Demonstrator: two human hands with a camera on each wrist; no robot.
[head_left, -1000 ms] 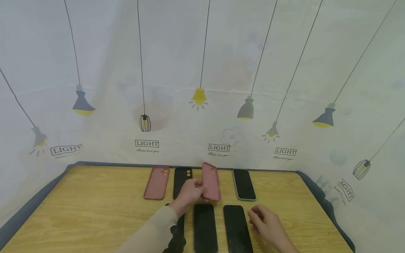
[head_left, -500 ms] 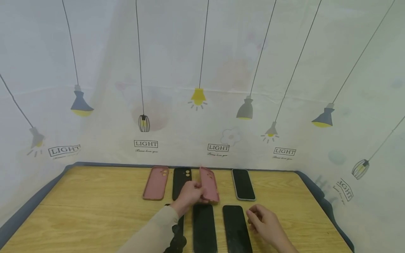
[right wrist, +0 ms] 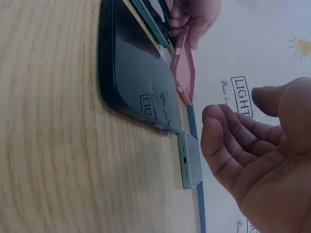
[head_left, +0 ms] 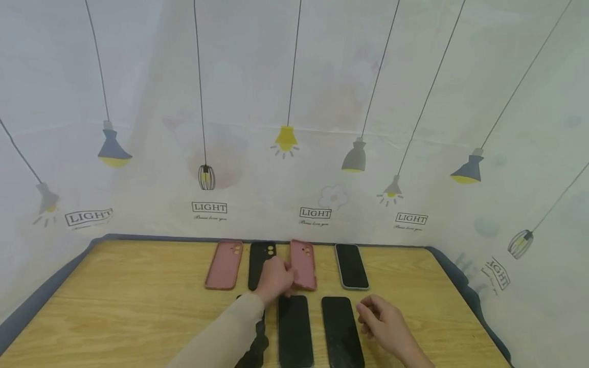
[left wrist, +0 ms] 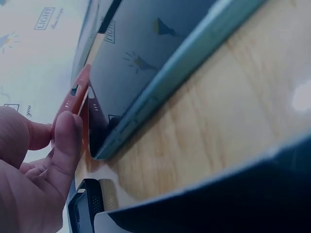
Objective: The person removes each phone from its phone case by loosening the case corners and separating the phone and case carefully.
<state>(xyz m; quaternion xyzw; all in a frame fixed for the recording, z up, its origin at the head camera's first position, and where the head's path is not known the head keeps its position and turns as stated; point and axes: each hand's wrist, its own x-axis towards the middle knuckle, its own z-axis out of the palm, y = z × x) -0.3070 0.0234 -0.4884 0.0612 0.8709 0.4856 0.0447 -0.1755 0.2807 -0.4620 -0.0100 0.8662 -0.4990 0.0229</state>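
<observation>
My left hand [head_left: 275, 278] pinches the near edge of a pink phone case [head_left: 303, 266] between thumb and fingers. In the left wrist view the case [left wrist: 74, 99] stands slightly tilted, its slotted end at my fingertips. Two dark-screened phones [head_left: 295, 329] lie just in front of it, the right one [head_left: 342, 332] nearest my right hand [head_left: 384, 322]. That hand hovers beside this phone with loosely curled fingers and holds nothing, as the right wrist view shows the bare palm [right wrist: 262, 170]. My left forearm hides most of another dark thing at the front.
Along the back of the wooden table [head_left: 138, 301] lie another pink case [head_left: 224, 265], a black case [head_left: 258, 263] partly behind my left hand, and a phone with a pale frame [head_left: 352, 267]. A lamp-printed cloth [head_left: 257, 102] rises behind the table edge.
The pink case in my left hand has come down from a steeper tilt to lie flatter near the table. My right hand stays in place.
</observation>
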